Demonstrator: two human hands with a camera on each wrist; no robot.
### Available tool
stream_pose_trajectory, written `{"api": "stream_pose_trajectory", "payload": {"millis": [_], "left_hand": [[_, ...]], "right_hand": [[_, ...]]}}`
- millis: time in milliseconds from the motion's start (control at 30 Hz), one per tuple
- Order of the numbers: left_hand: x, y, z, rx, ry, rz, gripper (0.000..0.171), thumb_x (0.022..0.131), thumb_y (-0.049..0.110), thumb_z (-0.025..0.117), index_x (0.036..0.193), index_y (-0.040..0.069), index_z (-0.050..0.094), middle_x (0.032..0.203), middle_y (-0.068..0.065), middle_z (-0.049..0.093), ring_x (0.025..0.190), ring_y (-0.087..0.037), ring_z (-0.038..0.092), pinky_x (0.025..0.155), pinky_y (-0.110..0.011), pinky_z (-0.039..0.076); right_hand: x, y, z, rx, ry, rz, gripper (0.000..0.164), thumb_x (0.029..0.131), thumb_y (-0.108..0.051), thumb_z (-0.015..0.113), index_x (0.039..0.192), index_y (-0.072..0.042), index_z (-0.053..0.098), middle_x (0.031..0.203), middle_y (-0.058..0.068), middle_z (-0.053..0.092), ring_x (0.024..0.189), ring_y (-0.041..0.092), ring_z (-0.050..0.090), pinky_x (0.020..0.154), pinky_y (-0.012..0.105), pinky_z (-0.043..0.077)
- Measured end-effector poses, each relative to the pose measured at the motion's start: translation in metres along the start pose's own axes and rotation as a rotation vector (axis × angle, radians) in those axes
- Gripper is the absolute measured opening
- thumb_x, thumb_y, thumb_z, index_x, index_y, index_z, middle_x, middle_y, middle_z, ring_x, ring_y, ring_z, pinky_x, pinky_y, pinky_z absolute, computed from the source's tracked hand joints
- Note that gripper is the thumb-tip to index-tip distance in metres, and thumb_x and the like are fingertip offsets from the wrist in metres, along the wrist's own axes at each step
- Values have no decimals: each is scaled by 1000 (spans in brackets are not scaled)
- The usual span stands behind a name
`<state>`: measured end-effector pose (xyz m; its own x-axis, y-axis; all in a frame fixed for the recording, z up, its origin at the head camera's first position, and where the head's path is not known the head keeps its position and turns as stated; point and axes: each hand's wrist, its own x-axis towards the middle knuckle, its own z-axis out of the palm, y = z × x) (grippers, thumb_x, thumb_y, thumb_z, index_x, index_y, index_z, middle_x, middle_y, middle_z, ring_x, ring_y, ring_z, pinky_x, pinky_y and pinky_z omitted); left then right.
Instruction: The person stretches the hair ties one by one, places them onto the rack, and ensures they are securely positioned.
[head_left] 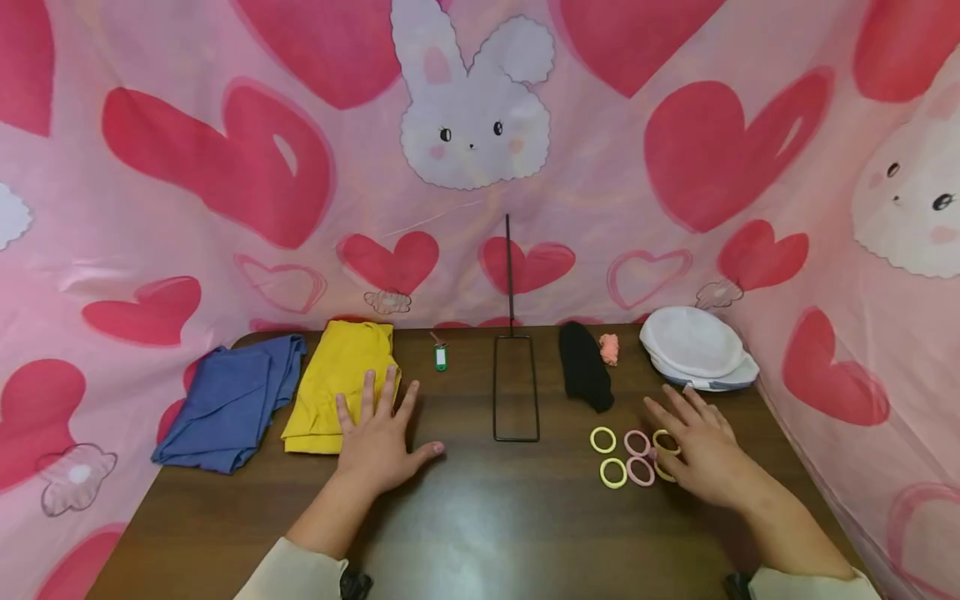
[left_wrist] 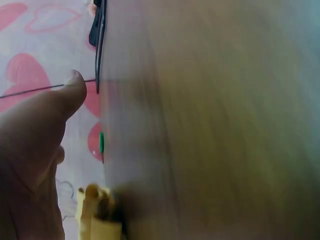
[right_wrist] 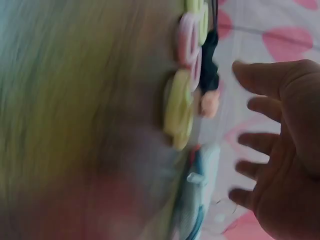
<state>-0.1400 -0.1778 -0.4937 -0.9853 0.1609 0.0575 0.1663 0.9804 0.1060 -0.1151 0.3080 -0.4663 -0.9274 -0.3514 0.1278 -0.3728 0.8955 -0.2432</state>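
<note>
My left hand (head_left: 378,437) lies flat on the brown table (head_left: 480,517), fingers spread, with its fingertips over the near edge of a folded yellow cloth (head_left: 341,379). My right hand (head_left: 701,446) hovers open, palm down, over a cluster of yellow and pink hair rings (head_left: 626,454), and partly covers the rightmost ones. In the right wrist view the hair rings (right_wrist: 182,95) lie just beyond the spread fingers (right_wrist: 255,107). Only the thumb (left_wrist: 60,100) and part of the palm show in the left wrist view. Neither hand holds anything.
A folded blue cloth (head_left: 232,400) lies at the far left. A green tag (head_left: 440,357), a black wire stand (head_left: 515,387), a black cloth (head_left: 585,375), a small orange piece (head_left: 609,348) and white stacked caps (head_left: 697,358) sit along the back. Pink heart fabric surrounds the table.
</note>
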Motion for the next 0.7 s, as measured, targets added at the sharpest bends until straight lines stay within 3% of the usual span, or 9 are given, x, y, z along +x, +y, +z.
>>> {"api": "stream_pose_trajectory", "payload": {"millis": [133,300,467,700], "left_hand": [[8,14,2,-92,-35,38,96,85,75,67,163,28,37,175,-10,0,158,-40,-4,114,-77,-6],[23,30,4,-184,-5,103,83,89,65,71,159,29,45,173,-9,14,157,-38,8,114,-76,6],[37,44,9,-248,-11,157,76,92,61,69,158,29,47,170,-7,26,155,-36,18,114,-74,14],[45,60,16,-324,-93,202,71,96,57,66,157,26,49,163,-7,40,150,-34,31,113,-73,17]], "right_hand": [[0,17,3,30,20,-103,62,80,-4,81,139,-1,63,141,27,57,129,53,48,96,72,40],[3,32,4,53,22,-145,60,73,11,75,131,3,67,128,21,68,119,45,60,97,61,45],[8,38,3,67,-43,-125,62,73,11,76,134,4,65,126,21,69,118,43,62,99,60,45],[10,43,3,69,-109,-88,60,74,4,83,132,1,68,122,18,72,113,39,66,97,59,50]]}}
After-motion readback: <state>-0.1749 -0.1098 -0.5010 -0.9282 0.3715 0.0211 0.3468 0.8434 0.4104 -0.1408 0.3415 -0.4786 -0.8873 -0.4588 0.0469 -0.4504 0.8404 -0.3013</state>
